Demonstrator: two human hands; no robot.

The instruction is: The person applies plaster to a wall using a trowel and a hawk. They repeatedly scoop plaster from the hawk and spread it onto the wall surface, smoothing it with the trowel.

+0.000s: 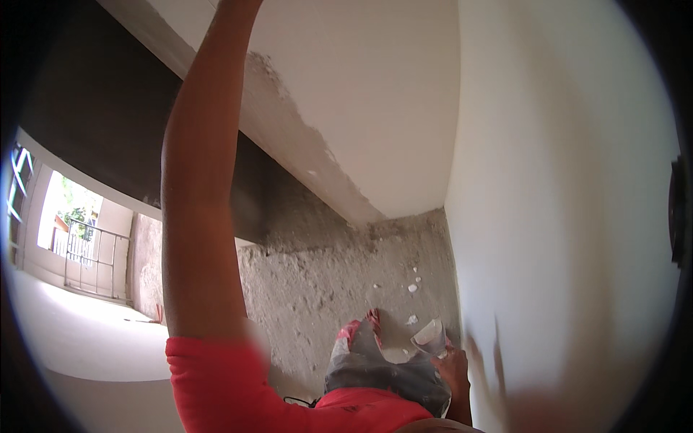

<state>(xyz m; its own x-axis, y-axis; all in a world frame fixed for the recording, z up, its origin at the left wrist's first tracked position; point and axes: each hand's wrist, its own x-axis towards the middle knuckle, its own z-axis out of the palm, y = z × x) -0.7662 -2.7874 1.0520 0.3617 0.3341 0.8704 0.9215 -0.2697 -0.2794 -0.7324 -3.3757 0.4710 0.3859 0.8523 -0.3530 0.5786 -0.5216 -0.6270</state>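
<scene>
Reaching high, the left arm [198,216] runs up out of the head view, so its hand is out of sight. Down low, the right hand [453,369] is closed on a small white-smeared tool [429,337], just beside the wall [563,216], above the rough floor [325,289]. It looks light and stiff, probably slick with wet plaster; best held by its lower end, clear of the white.
</scene>
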